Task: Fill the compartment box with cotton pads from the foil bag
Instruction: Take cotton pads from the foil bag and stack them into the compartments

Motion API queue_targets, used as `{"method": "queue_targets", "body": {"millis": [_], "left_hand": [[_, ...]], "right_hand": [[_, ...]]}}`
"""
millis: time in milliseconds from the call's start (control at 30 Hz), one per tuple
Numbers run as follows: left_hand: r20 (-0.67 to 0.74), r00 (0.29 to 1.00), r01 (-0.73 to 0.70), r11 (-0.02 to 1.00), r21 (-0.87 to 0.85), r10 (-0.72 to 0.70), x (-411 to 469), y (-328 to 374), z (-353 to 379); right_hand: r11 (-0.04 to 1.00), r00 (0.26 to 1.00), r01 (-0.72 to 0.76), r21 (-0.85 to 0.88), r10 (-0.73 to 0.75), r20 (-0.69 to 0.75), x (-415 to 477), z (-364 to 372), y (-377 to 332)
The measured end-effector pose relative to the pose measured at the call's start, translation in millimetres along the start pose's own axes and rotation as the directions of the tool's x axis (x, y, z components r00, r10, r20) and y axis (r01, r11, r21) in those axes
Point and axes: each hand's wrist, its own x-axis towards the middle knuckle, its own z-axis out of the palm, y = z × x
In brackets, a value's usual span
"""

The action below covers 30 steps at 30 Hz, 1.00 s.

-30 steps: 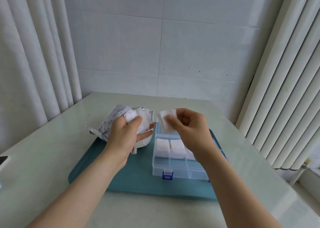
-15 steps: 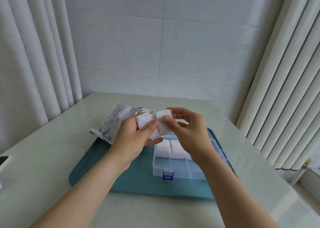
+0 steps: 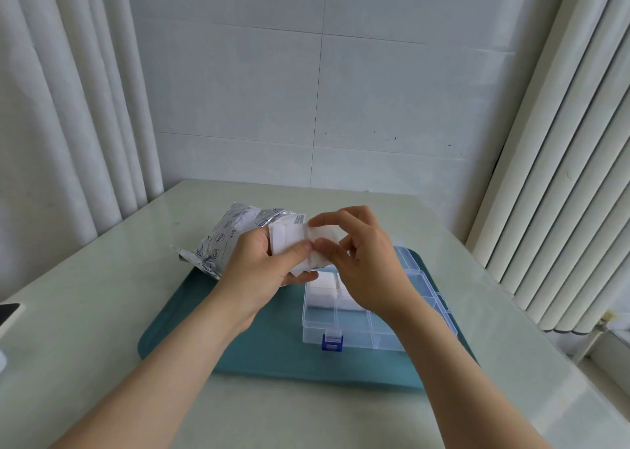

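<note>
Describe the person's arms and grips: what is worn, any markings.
Left grip and right grip are bare hands: no gloves, rings or watch in view. The left forearm and right forearm are uncovered down to the frame's lower edge, with no sleeves, bands or markings showing. Nails look short and unpainted.

The pale table bears a teal mat, the foil bag overlapping both.

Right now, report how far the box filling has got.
Done: white pads sit in at least two compartments of the compartment box. In hand: the left hand holds a stack of cotton pads, the right hand pinching its edge. Left: the front-row compartments look empty; the foil bag lies behind the hands.
</note>
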Motion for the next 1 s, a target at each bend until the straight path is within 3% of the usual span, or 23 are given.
{"method": "queue_targets", "body": {"millis": [167, 533, 667, 767, 867, 933, 1000], "left_hand": [[0.020, 1.000, 0.012, 0.997, 0.080, -0.014, 1.2, -0.6, -3.5], [0.049, 0.998, 0.018, 0.987, 0.158, -0.026, -1.0, -0.5, -1.6], [0.082, 0.997, -0.004, 0.980, 0.197, -0.013, -3.7, 0.9, -1.1], [0.074, 0.996, 0.034, 0.992, 0.122, -0.044, -4.0, 3.3, 0.4], [0.056, 0.997, 0.051, 0.996, 0.075, -0.056, -5.0, 5.1, 2.3], [0.034, 0.998, 0.046, 0.998, 0.044, -0.047, -2.9, 3.3, 1.0], [0.017, 0.998, 0.054, 0.998, 0.035, -0.055, -1.3, 2.1, 0.1]], "right_hand": [[0.999, 0.999, 0.025, -0.048, -0.024, 0.023, 0.3, -0.2, 2.6], [0.986, 0.991, -0.123, 0.114, 0.127, -0.032, 3.2, -3.2, 2.9], [0.996, 0.995, -0.091, 0.007, 0.091, -0.037, 1.4, -4.4, 2.5], [0.993, 0.989, -0.119, -0.024, 0.116, -0.093, 3.0, -7.4, 3.1], [0.945, 0.964, -0.170, 0.280, 0.219, -0.153, 5.7, -15.7, 3.8], [0.856, 0.962, -0.186, 0.483, 0.259, -0.090, 4.5, -22.1, 1.8], [0.824, 0.973, -0.195, 0.532, 0.232, -0.004, 2.2, -24.2, -1.0]]}}
